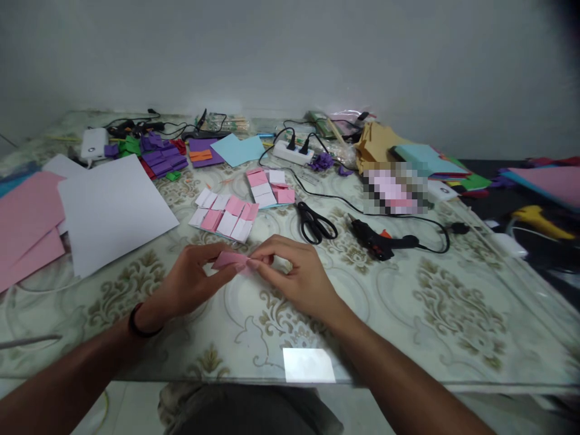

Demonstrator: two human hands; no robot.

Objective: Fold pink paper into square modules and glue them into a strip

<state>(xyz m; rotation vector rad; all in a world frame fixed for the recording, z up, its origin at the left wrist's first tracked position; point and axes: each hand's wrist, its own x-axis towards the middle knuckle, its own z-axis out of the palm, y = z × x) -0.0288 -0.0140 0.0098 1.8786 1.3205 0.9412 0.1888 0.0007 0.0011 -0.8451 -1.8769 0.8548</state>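
A small folded piece of pink paper is held up over the middle of the table, pinched from both sides. My left hand grips its left part between thumb and fingers. At its right end, my right hand pinches it with thumb and forefinger. Just beyond my hands lie pink and white folded paper strips in rows, with a second such group behind. Black-handled scissors rest right of these, beyond my right hand.
A glue gun with its cord lies right of the scissors. White sheets and pink sheets cover the left side. At the back are a power strip and purple paper pieces. A white paper sits at the near edge.
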